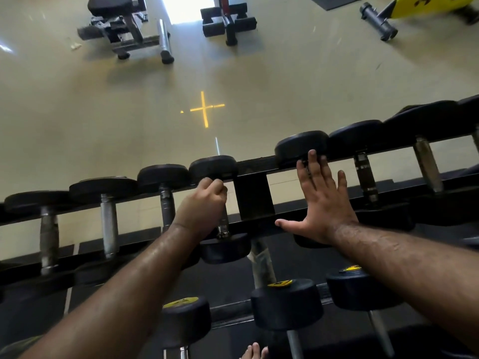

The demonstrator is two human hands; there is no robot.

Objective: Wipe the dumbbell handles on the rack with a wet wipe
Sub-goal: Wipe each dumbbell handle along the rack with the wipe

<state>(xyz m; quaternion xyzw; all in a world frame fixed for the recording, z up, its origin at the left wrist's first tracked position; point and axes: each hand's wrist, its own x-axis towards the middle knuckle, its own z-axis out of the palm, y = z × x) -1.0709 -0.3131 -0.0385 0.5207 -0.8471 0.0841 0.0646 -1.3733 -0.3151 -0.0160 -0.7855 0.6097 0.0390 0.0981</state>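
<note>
Nearest to us, low in the view, a lower tier of dumbbells (pixel 286 304) with yellow end labels sits below our forearms, and bare toes (pixel 255 352) show at the bottom edge.

Above that runs the upper tier of the rack (pixel 255 196), its two black rails crossing from lower left to upper right. Each dumbbell lies across the rails, so every handle's long axis points away from us, one head near and one head far.

Our left hand (pixel 201 207) is curled tight round the handle of the fourth dumbbell (pixel 223 225) from the left; only the lower, shiny end of that handle shows below the fist. We cannot tell whether a wet wipe is inside the grip, as no cloth is visible.

Our right hand (pixel 321 200) is spread flat, fingers straight and splayed, over the next dumbbell (pixel 302 146) to the right, fingertips reaching its far head. It holds nothing, and its handle is hidden beneath the palm.

We judge the left hand is the working one, and any stroke must run along the handle, near head to far head. Bare handles wait on both sides: three knurled ones to the left (pixel 108 225) and two to the right (pixel 365 174).

Beyond the rack lie pale floor with a yellow cross mark (pixel 204 108) and, farther off, weight benches (pixel 124 24).
</note>
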